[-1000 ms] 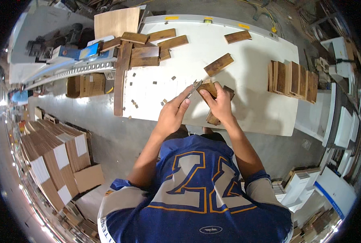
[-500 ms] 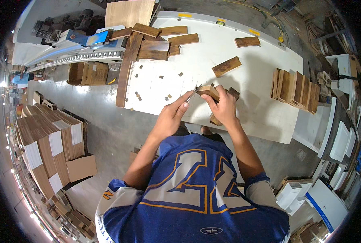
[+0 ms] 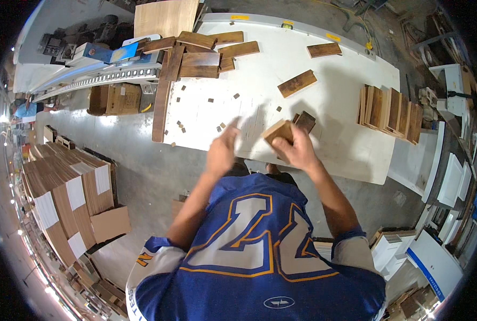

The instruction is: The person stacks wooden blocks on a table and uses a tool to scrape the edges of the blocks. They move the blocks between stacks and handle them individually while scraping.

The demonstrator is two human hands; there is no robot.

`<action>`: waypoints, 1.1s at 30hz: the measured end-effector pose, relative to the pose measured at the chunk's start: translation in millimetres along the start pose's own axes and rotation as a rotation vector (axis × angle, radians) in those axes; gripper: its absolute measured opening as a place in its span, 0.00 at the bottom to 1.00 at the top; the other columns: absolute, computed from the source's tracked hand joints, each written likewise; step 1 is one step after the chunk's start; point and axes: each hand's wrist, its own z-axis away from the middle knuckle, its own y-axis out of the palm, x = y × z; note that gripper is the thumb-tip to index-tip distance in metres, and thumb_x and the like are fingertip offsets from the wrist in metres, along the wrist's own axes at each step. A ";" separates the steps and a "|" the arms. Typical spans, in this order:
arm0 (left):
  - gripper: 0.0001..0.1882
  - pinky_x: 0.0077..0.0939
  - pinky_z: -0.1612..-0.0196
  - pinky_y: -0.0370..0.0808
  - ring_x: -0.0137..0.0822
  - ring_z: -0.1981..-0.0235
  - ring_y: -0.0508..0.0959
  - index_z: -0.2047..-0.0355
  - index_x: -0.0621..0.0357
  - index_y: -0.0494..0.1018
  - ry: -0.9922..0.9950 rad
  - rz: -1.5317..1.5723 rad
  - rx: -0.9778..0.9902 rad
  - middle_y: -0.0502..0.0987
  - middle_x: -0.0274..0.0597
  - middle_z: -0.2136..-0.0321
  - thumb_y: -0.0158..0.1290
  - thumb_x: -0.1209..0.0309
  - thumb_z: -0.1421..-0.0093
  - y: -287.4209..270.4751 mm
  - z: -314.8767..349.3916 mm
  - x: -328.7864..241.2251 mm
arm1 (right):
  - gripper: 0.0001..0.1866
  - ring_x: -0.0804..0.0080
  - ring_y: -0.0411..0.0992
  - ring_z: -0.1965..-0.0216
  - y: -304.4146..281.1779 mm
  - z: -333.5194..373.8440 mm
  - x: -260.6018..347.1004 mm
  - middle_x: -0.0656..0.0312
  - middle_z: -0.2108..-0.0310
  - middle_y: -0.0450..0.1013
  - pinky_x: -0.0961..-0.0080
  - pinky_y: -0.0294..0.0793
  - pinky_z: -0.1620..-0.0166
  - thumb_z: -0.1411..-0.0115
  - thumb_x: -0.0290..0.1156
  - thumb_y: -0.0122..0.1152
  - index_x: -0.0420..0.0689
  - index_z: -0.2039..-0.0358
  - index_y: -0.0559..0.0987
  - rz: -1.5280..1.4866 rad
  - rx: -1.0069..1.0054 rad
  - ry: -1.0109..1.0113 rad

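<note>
The right hand [image 3: 301,150] has its grip closed around a brown rectangular wooden block [image 3: 275,130], which it holds over the near part of the white flat surface [image 3: 350,150]. The left hand [image 3: 222,152] is apart from the block, to its left, and too blurred to tell whether its grip holds anything. Beyond the hands lies a dark brown rectangular wooden piece [image 3: 297,83]; small dark square wooden chips [image 3: 210,100] are scattered toward the left, and a row of brown wooden boards [image 3: 392,111] stands at the right.

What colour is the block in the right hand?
The block is brown, paler along one edge, best seen in the head view.
</note>
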 end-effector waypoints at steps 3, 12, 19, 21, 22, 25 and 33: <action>0.31 0.42 0.32 0.76 0.53 0.34 0.82 0.24 0.60 0.69 -0.092 0.049 -0.127 0.79 0.61 0.33 0.44 0.51 0.16 -16.0 -13.6 26.4 | 0.28 0.64 0.83 0.67 9.3 11.3 7.5 0.51 0.67 0.83 0.61 0.82 0.63 0.24 0.54 0.66 0.35 0.54 0.78 -0.063 -0.045 0.053; 0.28 0.48 0.60 0.81 0.53 0.67 0.83 0.26 0.43 0.73 0.449 -0.260 -0.081 0.80 0.51 0.64 0.58 0.68 0.26 38.5 16.5 -33.8 | 0.18 0.74 0.79 0.57 26.8 9.1 -11.6 0.63 0.58 0.79 0.74 0.79 0.52 0.16 0.41 0.55 0.39 0.41 0.75 -0.306 -0.370 0.334; 0.27 0.51 0.62 0.82 0.54 0.69 0.84 0.26 0.40 0.72 0.414 -0.403 -0.102 0.80 0.52 0.66 0.56 0.63 0.23 51.7 -6.4 -46.8 | 0.27 0.35 0.81 0.51 25.6 25.9 -3.8 0.36 0.55 0.81 0.49 0.78 0.48 0.20 0.49 0.58 0.32 0.45 0.74 -0.089 -0.426 0.421; 0.24 0.56 0.58 0.83 0.61 0.63 0.87 0.27 0.41 0.73 0.358 -0.303 -0.118 0.86 0.58 0.59 0.50 0.57 0.19 51.3 -32.7 -42.8 | 0.29 0.31 0.81 0.52 28.8 34.2 -6.7 0.34 0.56 0.81 0.47 0.79 0.49 0.20 0.51 0.58 0.31 0.45 0.73 -0.043 -0.413 0.426; 0.24 0.56 0.56 0.82 0.63 0.61 0.87 0.27 0.43 0.73 0.269 -0.314 -0.084 0.86 0.60 0.59 0.49 0.56 0.19 48.0 -48.7 -39.5 | 0.30 0.30 0.80 0.52 32.7 41.6 -8.5 0.32 0.56 0.81 0.46 0.79 0.50 0.21 0.52 0.58 0.31 0.45 0.73 -0.028 -0.408 0.428; 0.27 0.56 0.51 0.82 0.66 0.57 0.88 0.27 0.52 0.73 0.099 -0.296 -0.045 0.87 0.66 0.56 0.45 0.52 0.18 48.3 -94.1 -25.2 | 0.27 0.42 0.82 0.56 43.3 56.5 -26.6 0.42 0.58 0.81 0.51 0.80 0.51 0.24 0.48 0.66 0.33 0.45 0.72 -0.031 -0.499 0.485; 0.40 0.53 0.49 0.84 0.61 0.50 0.86 0.32 0.63 0.73 0.335 -0.503 0.000 0.78 0.57 0.43 0.64 0.44 0.31 141.6 -195.8 -19.2 | 0.46 0.48 0.70 0.38 54.1 55.9 -101.2 0.41 0.42 0.69 0.48 0.68 0.34 0.43 0.40 0.83 0.34 0.34 0.63 0.117 -0.836 0.580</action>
